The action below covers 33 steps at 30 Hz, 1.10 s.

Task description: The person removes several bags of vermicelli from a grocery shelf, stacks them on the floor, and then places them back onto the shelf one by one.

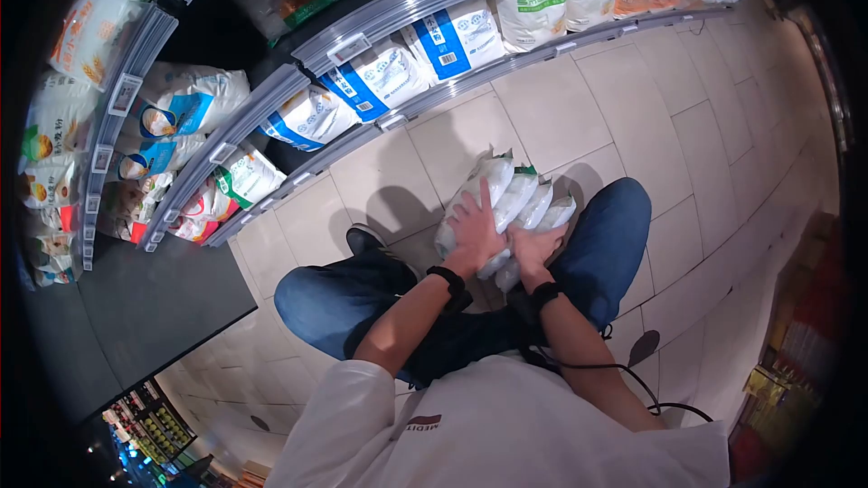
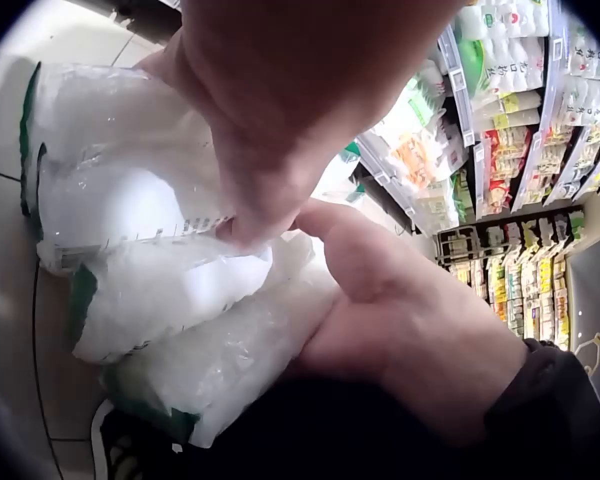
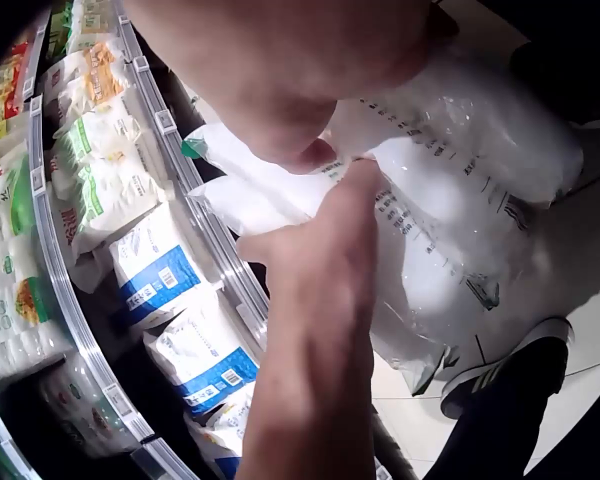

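Observation:
Several plump white plastic bags (image 1: 516,194) with green ends stand packed side by side in a row between the bent knees. My left hand (image 1: 476,228) presses on the leftmost bag, its fingers spread and fairly straight. Beside it, my right hand (image 1: 539,246) grips the right side of the row, thumb toward the left hand. In the left wrist view, the right hand's thumb lies at the bags' near ends and its other fingers are hidden behind a bag (image 2: 225,350). Dark printing shows on a clear wrapper (image 3: 435,230) in the right wrist view.
Low shelves curve ahead and left, holding white and blue flour bags (image 1: 457,39) and green-printed bags (image 1: 533,14). Price tags line the shelf edge (image 1: 349,49). Pale floor tiles (image 1: 561,104) surround the squatting person. A black cable (image 1: 624,367) trails from the right arm.

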{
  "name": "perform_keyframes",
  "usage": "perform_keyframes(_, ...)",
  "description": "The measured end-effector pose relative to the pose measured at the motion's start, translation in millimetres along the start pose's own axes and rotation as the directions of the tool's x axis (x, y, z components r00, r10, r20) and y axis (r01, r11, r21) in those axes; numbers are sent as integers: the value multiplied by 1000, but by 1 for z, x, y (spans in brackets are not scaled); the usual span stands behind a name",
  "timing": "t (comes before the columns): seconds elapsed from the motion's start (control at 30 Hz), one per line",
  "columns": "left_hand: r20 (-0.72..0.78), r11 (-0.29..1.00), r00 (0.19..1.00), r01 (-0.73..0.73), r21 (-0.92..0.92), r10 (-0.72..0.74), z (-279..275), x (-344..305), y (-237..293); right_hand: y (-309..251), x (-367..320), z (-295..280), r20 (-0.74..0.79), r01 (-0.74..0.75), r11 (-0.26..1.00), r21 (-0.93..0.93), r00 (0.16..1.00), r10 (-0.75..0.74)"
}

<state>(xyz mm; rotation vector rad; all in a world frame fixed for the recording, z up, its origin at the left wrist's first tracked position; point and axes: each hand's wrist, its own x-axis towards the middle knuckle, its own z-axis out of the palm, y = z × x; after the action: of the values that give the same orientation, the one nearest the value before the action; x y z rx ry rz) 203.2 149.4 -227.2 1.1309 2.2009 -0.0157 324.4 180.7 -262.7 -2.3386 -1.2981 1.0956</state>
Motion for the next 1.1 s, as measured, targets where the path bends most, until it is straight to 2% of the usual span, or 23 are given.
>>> perform_keyframes(0.03,-93,999,996,11,46,-7,7,1,2,1,-1,0,-35,58,998,-28,998,-59)
perform_keyframes(0.1,-269,989,963,44,142,-4,20,0,4,-8,-2,-2,-24,15,1000,-22,1000,-16)
perform_keyframes(0.2,-319,985,948,78,152,-26,18,5,-1,-22,0,-9,-5,-33,999,-25,999,33)
perform_keyframes(0.3,-24,995,995,94,-37,-95,-16,7,-7,-28,1,-11,14,-60,996,-63,998,61)
perform_keyframes(0.37,-73,993,991,114,0,-114,-19,9,-12,-10,11,-10,-25,-41,990,-132,999,38)
perform_keyframes(0.4,-103,993,988,118,10,-117,-21,13,-10,-7,10,-11,-29,-19,997,-75,999,17)
perform_keyframes(0.5,-177,993,980,105,56,-94,-20,19,-15,-33,-6,-10,-80,-151,984,-93,986,143)
perform_keyframes(0.53,-112,994,989,99,43,-94,-24,19,-16,-43,-7,-8,-65,-230,972,-53,972,226)
perform_keyframes(0.63,-55,995,994,97,26,-95,-29,18,-16,-50,-1,-4,-24,-266,964,-25,964,265)
perform_keyframes(0.73,-113,992,986,123,-34,-126,-29,27,-22,-41,3,-16,-73,-188,982,10,979,188)
perform_keyframes(0.77,-129,991,983,125,-53,-131,-27,29,-28,-28,6,-18,-93,-168,985,27,981,170)
perform_keyframes(0.8,-124,990,983,129,-52,-135,-28,30,-34,-5,17,-8,-102,-88,994,63,990,94)
perform_keyframes(0.83,-126,988,981,141,-56,-147,-32,35,-38,4,22,-6,-52,-92,990,110,994,98)
perform_keyframes(0.9,-112,989,985,123,-86,-132,-37,40,-49,-2,14,-9,-92,-10,999,35,996,13)
perform_keyframes(0.97,-101,988,986,120,-99,-130,-38,39,-57,-38,-10,-34,26,-39,995,90,999,37)
perform_keyframes(1.1,-103,981,981,151,-123,-164,-43,32,-69,-46,-12,-36,1,198,979,49,980,-199)
